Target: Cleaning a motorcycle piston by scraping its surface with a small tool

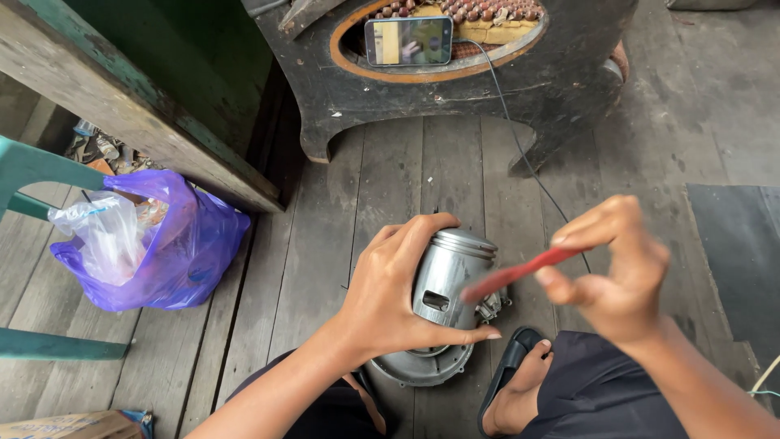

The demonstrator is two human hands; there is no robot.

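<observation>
Operator: So, what is the status of the left hand [390,284]?

Technician: Fingers are wrapped around a grey metal piston [451,272], held on its side above a round metal cover [410,370] that lies on the plank floor [325,236].

Operator: And the right hand [613,272]?

Technician: Thumb and fingers pinch a thin red strip [520,272], blurred, with its free end just at the piston's skirt. A purple plastic bag [162,244] sits well apart, to the left.

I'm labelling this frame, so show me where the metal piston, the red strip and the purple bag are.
metal piston [452,272]: head view, its bare side wall above the slot.
red strip [520,272]: head view, mid-length, blurred.
purple bag [191,256]: head view, its right flank.
</observation>
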